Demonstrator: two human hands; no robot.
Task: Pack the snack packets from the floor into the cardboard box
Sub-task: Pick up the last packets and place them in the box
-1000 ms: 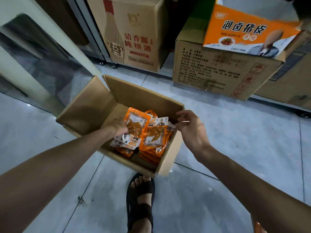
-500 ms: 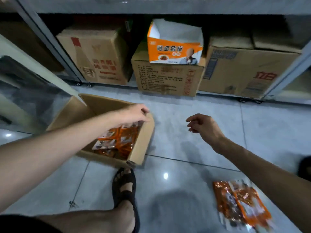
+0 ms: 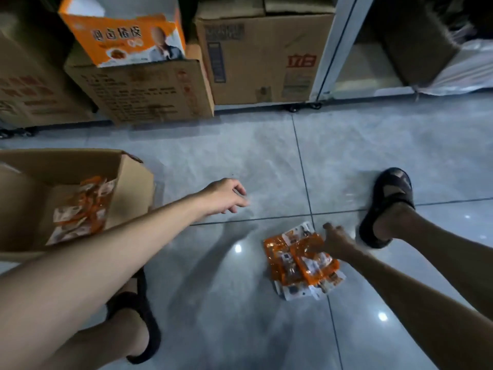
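On floor, right of cardboard box (image 3: pixel 133 180): snack packets (image 3: pixel 301 260) piled, long axis toward viewer. Right hand (image 3: pixel 337 240) touching pile's far-right edge, grip not visibly closed. Left hand (image 3: pixel 226 196) empty, loosely open, well apart.

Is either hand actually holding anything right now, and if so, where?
The left hand holds nothing, open in the air. The right hand rests on the top edge of the snack packets on the floor; a closed grip cannot be told.

A shop stockroom: printed cartons (image 3: pixel 266 57) line low shelving (image 3: pixel 330 49) over tiled floor (image 3: pixel 240 156).
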